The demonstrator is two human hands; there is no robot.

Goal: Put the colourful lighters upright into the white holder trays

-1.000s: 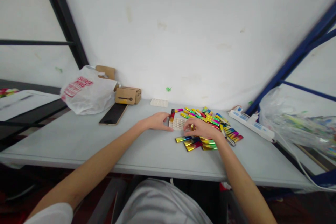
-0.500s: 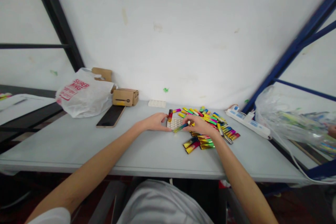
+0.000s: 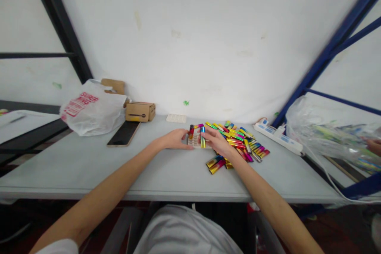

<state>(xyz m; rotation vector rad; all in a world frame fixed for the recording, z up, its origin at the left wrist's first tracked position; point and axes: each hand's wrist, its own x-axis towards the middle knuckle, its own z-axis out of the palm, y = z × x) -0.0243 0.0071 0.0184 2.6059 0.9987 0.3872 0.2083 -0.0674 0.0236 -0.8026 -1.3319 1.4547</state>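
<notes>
Near the middle of the grey table (image 3: 160,170), a pale tray with rows of small hollows (image 3: 195,141) lies between the two hands, and a red lighter (image 3: 191,132) stands upright at its left end. The left hand (image 3: 175,139) has its thumb and fingers spread wide around that end; whether they press on the tray cannot be told. The right hand (image 3: 216,139) holds a blue-and-gold lighter (image 3: 203,138) by its side, close to upright over the tray, its thumb and fingers drawn narrow on it. The step in hand looks like standing this lighter in the tray. If so, the move calls for keeping it straight, lining its lower end up with a hollow and lowering it without knocking the red one, while the tray is kept from sliding. To the right, a loose pile of shiny lighters (image 3: 238,137) lies just beyond the right hand, which covers part of the pile and the tray's right side. The lower end of the held lighter is too small to make out, so it is unclear whether it touches a hollow. At the right edge of view, another person's hand (image 3: 375,146) is cut off beside a clear plastic bag (image 3: 324,127) whose contents are blurred.
</notes>
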